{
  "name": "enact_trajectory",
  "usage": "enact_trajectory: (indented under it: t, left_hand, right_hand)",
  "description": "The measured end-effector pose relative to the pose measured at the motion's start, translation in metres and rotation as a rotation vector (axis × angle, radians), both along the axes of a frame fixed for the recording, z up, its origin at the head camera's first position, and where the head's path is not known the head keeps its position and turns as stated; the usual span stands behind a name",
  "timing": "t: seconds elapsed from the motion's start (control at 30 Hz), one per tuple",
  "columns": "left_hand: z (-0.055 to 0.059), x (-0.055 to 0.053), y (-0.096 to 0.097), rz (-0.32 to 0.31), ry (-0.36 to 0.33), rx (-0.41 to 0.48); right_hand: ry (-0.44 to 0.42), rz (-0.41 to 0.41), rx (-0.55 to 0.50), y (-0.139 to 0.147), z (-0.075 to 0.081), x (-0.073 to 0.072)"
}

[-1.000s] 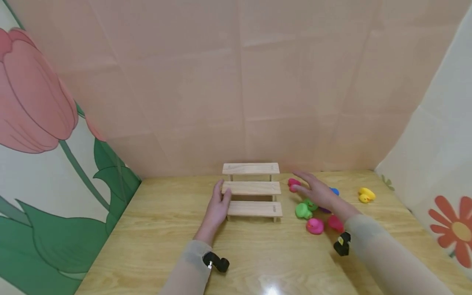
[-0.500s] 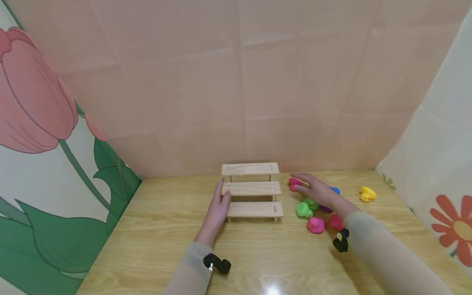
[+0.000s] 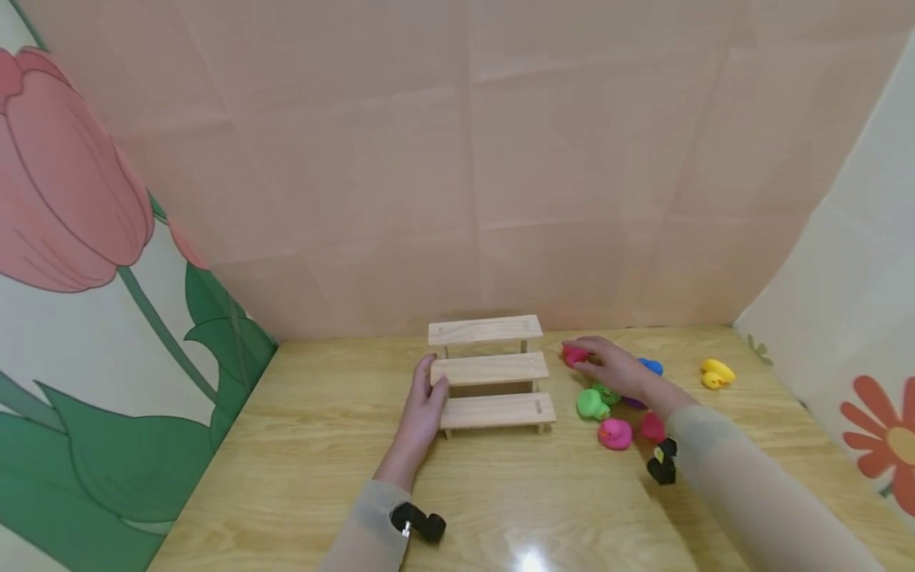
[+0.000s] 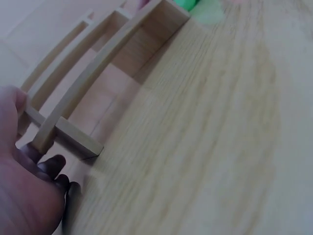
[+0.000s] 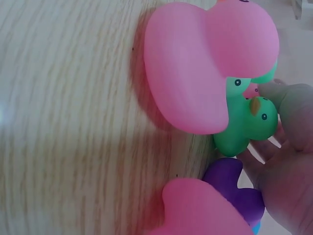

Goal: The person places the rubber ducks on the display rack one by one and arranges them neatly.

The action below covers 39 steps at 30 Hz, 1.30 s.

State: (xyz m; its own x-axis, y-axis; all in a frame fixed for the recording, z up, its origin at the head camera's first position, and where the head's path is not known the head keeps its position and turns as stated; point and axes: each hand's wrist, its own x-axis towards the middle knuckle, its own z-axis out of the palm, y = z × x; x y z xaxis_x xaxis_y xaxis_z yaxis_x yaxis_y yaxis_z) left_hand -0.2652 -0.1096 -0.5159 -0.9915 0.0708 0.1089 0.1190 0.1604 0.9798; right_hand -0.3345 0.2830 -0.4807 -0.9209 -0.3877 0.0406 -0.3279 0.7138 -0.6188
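My left hand [image 3: 422, 409] grips the left end of a three-step wooden display stand [image 3: 493, 369], thumb over the middle step. In the left wrist view, fingers [image 4: 51, 166] curl at the stand's end [image 4: 78, 137]. My right hand [image 3: 615, 369] pinches a dark pink rubber duck [image 3: 574, 355] on the table, right of the stand. Only a sliver of that duck [image 5: 252, 90] shows in the right wrist view, by the thumb. Below the hand lie green ducks [image 3: 593, 403], a bright pink duck [image 3: 615, 434] and a red-pink duck [image 3: 652, 427]. A purple duck [image 5: 234, 191] sits partly under the palm.
A blue duck [image 3: 651, 366] lies just behind the right hand. Farther right, a yellow duck [image 3: 716, 373] lies apart on the wooden table [image 3: 515, 492]. A plain pinkish backdrop [image 3: 457, 199] rises behind the table, with flower-printed sheets [image 3: 879, 318] at both sides.
My right fingers have come down and closed around the dark pink duck. The stand has turned slightly in my left hand's hold. The other ducks stay put; the head view has shifted a little.
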Motion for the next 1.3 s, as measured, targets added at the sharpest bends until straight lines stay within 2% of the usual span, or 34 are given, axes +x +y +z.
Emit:
enact_trajectory:
  t: [0.2, 0.43, 0.9, 1.1, 1.3]
  left_hand:
    - [-0.005, 0.001, 0.0, -0.009, 0.026, 0.043]
    - [-0.005, 0.002, 0.0, -0.016, 0.044, 0.056]
    - [-0.009, 0.001, -0.002, -0.02, 0.056, 0.02]
    - [-0.011, 0.001, -0.001, -0.038, 0.066, -0.001]
    - [-0.011, 0.001, 0.001, -0.037, 0.069, 0.005]
  right_hand:
    - [0.048, 0.006, 0.007, -0.001, 0.0, 0.0]
    - [0.061, -0.023, 0.001, -0.006, 0.003, 0.0]
    - [0.014, -0.17, 0.008, 0.0, -0.006, -0.003]
    - [0.038, -0.207, -0.007, 0.002, -0.008, -0.005]
    - [0.016, -0.244, 0.0, 0.002, -0.008, -0.007]
